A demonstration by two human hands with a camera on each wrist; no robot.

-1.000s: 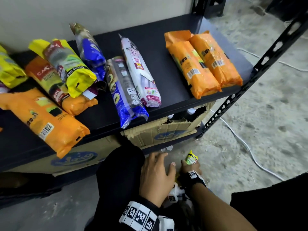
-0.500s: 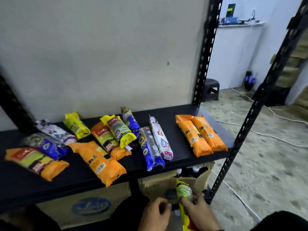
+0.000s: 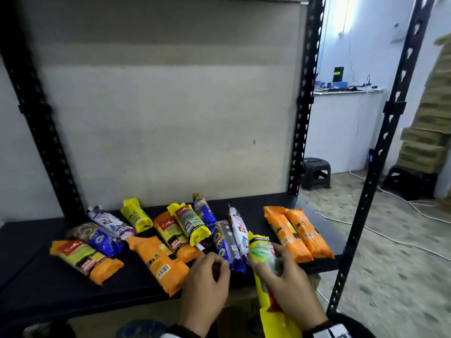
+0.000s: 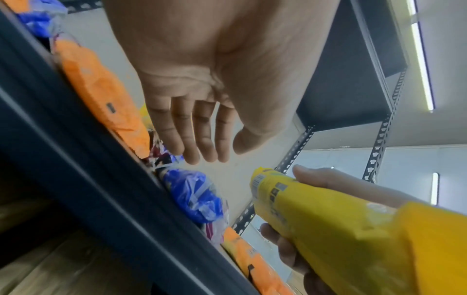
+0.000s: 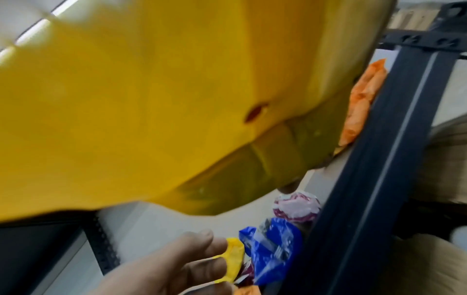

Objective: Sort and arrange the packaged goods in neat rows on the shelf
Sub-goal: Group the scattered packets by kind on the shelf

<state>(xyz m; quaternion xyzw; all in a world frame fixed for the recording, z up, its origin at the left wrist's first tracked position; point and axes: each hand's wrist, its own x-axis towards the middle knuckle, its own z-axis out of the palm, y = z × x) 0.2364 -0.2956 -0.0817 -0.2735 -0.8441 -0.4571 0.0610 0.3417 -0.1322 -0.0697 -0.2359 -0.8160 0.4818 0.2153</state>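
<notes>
My right hand (image 3: 275,264) grips a long yellow package (image 3: 262,252) upright at the front edge of the black shelf (image 3: 36,276); in the right wrist view this yellow package (image 5: 151,99) fills most of the picture. My left hand (image 3: 217,267) hovers beside it, holding nothing, fingers relaxed (image 4: 199,151), just above the blue package (image 3: 227,252). Two orange packages (image 3: 297,235) lie side by side at the shelf's right end. A white package (image 3: 238,228) lies next to the blue one. Orange, yellow and blue packages (image 3: 158,259) lie scattered on the left half.
Black perforated uprights (image 3: 380,152) frame the shelf, with a grey wall panel behind. A cardboard box (image 3: 241,311) sits under the shelf. Dark stools (image 3: 316,173), white cables and stacked cartons (image 3: 429,132) occupy the floor to the right.
My right hand has lifted the yellow package from near the floor up to the shelf's front edge. My left hand rose from my knee to the shelf, and my view tilted up.
</notes>
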